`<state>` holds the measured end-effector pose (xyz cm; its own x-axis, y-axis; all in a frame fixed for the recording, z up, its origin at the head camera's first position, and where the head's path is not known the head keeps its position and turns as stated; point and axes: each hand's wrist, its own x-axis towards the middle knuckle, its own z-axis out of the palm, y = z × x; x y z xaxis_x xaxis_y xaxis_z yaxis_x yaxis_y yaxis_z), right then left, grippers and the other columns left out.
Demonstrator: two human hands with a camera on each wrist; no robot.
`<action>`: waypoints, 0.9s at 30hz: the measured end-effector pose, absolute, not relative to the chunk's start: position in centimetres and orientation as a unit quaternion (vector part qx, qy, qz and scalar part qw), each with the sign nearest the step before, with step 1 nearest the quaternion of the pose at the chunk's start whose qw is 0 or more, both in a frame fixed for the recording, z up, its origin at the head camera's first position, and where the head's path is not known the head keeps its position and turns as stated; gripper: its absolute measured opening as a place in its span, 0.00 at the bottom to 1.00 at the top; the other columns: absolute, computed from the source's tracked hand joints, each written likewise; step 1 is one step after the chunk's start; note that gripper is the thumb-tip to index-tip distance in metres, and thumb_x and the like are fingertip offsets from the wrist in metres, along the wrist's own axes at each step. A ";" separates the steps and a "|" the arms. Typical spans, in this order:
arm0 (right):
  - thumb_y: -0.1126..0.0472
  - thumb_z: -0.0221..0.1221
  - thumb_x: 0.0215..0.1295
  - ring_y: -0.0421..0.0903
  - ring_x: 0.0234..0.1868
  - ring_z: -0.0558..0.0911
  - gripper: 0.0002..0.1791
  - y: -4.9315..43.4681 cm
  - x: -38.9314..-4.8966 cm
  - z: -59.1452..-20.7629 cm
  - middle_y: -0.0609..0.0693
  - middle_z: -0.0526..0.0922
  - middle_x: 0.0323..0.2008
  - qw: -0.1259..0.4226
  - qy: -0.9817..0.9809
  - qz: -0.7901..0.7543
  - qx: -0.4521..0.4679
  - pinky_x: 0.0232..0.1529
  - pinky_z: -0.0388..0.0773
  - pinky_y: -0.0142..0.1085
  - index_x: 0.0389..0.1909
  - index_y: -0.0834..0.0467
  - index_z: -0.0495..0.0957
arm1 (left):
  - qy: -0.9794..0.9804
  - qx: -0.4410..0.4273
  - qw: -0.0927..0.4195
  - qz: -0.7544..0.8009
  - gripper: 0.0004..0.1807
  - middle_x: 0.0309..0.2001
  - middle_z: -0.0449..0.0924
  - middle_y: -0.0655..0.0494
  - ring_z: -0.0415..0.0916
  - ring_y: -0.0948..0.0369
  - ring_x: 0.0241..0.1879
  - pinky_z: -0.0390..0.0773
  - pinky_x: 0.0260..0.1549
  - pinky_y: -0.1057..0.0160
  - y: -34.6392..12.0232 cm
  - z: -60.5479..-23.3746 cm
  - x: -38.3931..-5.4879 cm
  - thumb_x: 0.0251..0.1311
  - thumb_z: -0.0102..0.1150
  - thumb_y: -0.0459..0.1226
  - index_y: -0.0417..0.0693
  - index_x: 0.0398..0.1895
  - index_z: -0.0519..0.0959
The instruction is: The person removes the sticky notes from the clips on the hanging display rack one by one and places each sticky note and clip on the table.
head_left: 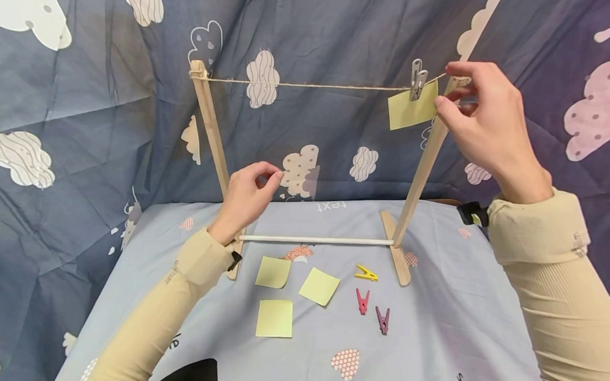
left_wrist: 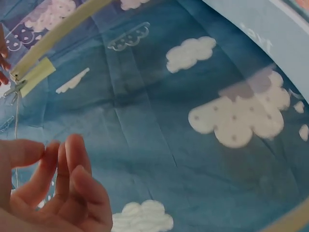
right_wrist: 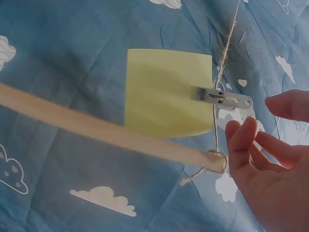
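Observation:
A yellow sticky note [head_left: 402, 111] hangs near the right end of a twine line [head_left: 305, 86], held by a grey clothespin [head_left: 418, 82]. My right hand [head_left: 498, 122] is just right of the clothespin, thumb and fingers apart; the right wrist view shows a gap between its fingertips and the clothespin [right_wrist: 226, 99]. My left hand [head_left: 248, 197] hovers in front of the left post, fingers loosely bent, with nothing visible between them. On the cloth below lie three more sticky notes [head_left: 274, 318] and three clothespins: yellow [head_left: 366, 273], red [head_left: 362, 301] and purple [head_left: 383, 320].
Two wooden posts [head_left: 420, 180] on flat feet [head_left: 400, 263] carry the twine, and a white rod [head_left: 317, 239] joins them low down. Light blue cloth [head_left: 424, 344] covers the table. A dark blue cloud-print curtain [head_left: 102, 108] hangs behind the frame.

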<state>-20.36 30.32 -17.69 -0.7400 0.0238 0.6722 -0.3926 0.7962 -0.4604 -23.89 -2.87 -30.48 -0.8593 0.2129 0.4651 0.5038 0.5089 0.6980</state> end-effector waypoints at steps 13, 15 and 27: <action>0.60 0.48 0.71 0.65 0.48 0.78 0.27 28.2 -23.2 -16.6 0.64 0.69 0.62 0.311 -0.905 0.244 0.158 0.58 0.70 0.55 0.68 0.66 0.61 | -0.809 -0.188 0.093 -0.549 0.12 0.36 0.81 0.51 0.77 0.58 0.21 0.72 0.22 0.64 0.4 -29.5 -24.7 0.66 0.52 0.37 0.48 0.49 0.80; 0.60 0.47 0.71 0.65 0.48 0.78 0.27 28.2 -23.5 -16.6 0.64 0.69 0.62 0.307 -0.906 0.244 0.158 0.57 0.70 0.55 0.68 0.65 0.60 | -0.806 -0.189 0.087 -0.555 0.12 0.36 0.80 0.50 0.77 0.57 0.21 0.72 0.22 0.64 0.7 -29.4 -24.8 0.66 0.51 0.37 0.48 0.49 0.80; 0.57 0.44 0.73 0.23 0.32 0.70 0.23 28.2 -23.6 -16.8 0.58 0.74 0.56 0.300 -0.902 0.285 0.125 0.37 0.63 0.24 0.66 0.60 0.66 | -0.775 -0.181 0.058 -0.603 0.14 0.37 0.79 0.48 0.77 0.55 0.21 0.74 0.27 0.63 1.7 -29.3 -25.1 0.67 0.51 0.36 0.48 0.53 0.77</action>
<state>-23.65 28.20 -16.80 -0.7888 -0.0553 0.6122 -0.3972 0.8059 -0.4389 -25.10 1.73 -29.26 -0.9279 0.2095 0.3086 0.3505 0.2069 0.9134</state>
